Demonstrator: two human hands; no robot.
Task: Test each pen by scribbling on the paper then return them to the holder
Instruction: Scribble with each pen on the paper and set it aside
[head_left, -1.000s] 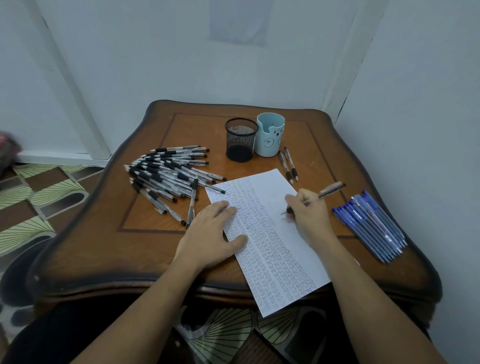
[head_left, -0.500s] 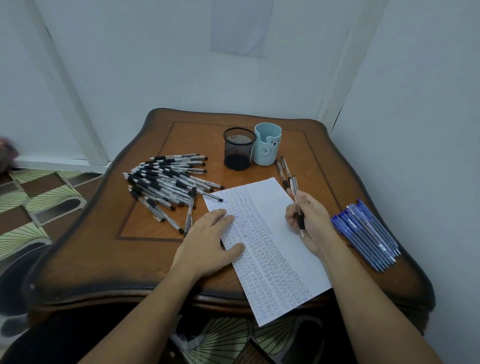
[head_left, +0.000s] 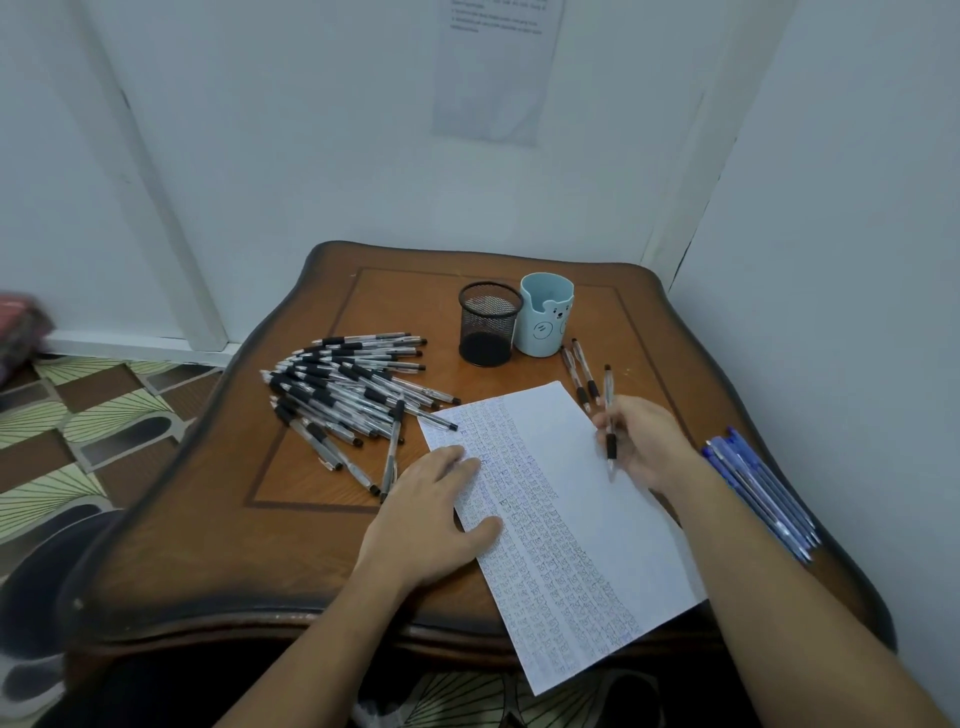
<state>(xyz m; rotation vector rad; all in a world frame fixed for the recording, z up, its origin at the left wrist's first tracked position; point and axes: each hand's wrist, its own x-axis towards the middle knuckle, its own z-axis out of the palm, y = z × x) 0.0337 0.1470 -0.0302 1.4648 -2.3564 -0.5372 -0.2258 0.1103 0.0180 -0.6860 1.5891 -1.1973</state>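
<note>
A white sheet of paper (head_left: 561, 499), mostly covered with rows of scribbles, lies slanted on the wooden table (head_left: 311, 519). My left hand (head_left: 431, 514) presses flat on the sheet's left edge. My right hand (head_left: 649, 447) grips a black-grip pen (head_left: 609, 415) with its tip pointing down toward me over the blank right strip of the paper. A black mesh holder (head_left: 488, 322) and a light blue bear holder (head_left: 545, 314) stand at the back of the table. A pile of several black-grip pens (head_left: 348, 389) lies left of the paper.
Two pens (head_left: 579, 371) lie beside the blue holder. Several blue pens (head_left: 758, 488) lie in a row at the table's right edge. White walls close in behind and at the right. Patterned floor shows to the left.
My right hand turned the pen from pointing out to the right to standing nearly upright, tip down toward me. The head camera tilted up, so more wall shows. My left hand stayed on the paper.
</note>
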